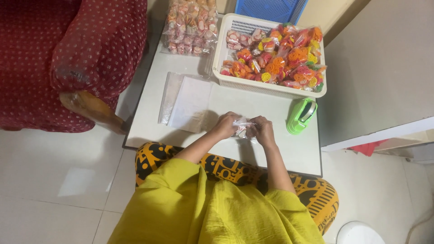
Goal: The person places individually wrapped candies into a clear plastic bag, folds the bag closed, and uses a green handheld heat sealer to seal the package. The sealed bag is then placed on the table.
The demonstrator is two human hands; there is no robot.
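1. I am sitting on the tiled floor at a low white table, which is putting everything within arm's reach and level with my lap.
2. A red dotted armchair is standing close on my left, well apart from the work.
3. The white slotted basket is sitting at the far edge of the table, and its walls are keeping the filled packets of orange, yellow and pink snacks from sliding off.
4. A larger clear bag of pink and white pieces is lying just left of the basket, near a blue crate.
5. A stack of empty clear pouches is lying flat just beside my left hand, handy for picking.
6. A green handheld sealing tool is waiting just right of my right hand.
7. My left hand and right hand are both curling closed, pinching a small clear packet between them just over the table's middle, so its mouth is staying gathered; I cannot tell what is inside.
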